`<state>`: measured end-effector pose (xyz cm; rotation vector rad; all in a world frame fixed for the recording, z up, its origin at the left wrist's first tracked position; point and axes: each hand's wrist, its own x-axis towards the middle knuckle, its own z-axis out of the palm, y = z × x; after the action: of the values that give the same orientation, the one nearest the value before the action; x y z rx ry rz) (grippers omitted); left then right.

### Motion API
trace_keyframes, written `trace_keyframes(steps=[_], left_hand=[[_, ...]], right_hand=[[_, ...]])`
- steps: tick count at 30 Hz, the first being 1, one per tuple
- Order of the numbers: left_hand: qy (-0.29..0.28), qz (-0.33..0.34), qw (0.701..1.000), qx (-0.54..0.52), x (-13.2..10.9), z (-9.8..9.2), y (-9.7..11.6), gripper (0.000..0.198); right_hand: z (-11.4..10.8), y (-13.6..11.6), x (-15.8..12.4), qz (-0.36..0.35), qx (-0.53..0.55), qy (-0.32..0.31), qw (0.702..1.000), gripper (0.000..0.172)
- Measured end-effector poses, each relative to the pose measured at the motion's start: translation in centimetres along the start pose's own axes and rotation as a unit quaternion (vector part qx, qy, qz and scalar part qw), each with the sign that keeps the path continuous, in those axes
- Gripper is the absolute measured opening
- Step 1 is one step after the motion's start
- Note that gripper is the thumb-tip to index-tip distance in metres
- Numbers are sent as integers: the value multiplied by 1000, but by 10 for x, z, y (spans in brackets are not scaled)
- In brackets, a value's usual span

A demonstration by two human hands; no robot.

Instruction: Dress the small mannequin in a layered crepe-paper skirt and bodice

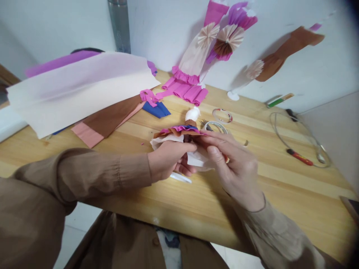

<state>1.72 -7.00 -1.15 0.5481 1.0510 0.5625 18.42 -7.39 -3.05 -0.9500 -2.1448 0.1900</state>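
Observation:
Both my hands meet over the middle of the wooden table (pixel 280 194), holding a small paper doll (pixel 182 136) with a white head, brown neck and a layered skirt of pink, blue, brown and white crepe paper. My left hand (pixel 168 158) is curled round the white paper on the doll's left side. My right hand (pixel 232 164) pinches the skirt's right edge with thumb and fingers. A white strip (pixel 181 177) lies on the table under my left hand.
Large cream, purple, brown and pink crepe sheets (pixel 78 86) lie at back left, with blue paper (pixel 157 109) and pleated pink paper (pixel 185 89) beside them. Finished paper dolls (pixel 207 41) lean on the wall. Tape rolls (pixel 221 116), scissors (pixel 207 125), a glue stick (pixel 279 100) and a red-handled tool (pixel 300 157) lie right.

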Motion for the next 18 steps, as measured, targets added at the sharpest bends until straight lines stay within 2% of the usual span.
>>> trace_keyframes(steps=[13, 18], left_hand=[[13, 1, 998, -55, 6, 1, 1, 23], [12, 37, 995, -94, 6, 2, 0, 20]], right_hand=[[3, 1, -4, -1, 3, 8, 1000, 22], [3, 2, -5, 9, 18, 2, 1000, 21]])
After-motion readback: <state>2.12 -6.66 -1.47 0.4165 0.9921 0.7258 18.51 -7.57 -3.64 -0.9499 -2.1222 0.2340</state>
